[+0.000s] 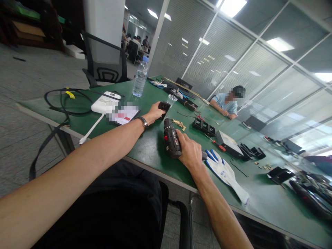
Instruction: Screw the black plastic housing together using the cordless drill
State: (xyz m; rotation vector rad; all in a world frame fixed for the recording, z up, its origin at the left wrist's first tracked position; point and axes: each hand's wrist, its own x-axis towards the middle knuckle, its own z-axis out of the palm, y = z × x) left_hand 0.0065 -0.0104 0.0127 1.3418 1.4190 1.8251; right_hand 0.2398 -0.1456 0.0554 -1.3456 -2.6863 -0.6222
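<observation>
Left arm outstretched, fingers (158, 108) around black part (164, 107); right hand (190, 152) closed on drill (171, 139).

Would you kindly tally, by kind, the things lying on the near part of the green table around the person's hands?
Cordless drill, under the right hand: 1
Small black part, in the left hand: 1
Water bottle: 1
Clear plastic cup: 1
White and blue work glove: 1
White power bank: 1
Total: 6

Matt green table (145, 152), cloth glove (225, 171)
</observation>
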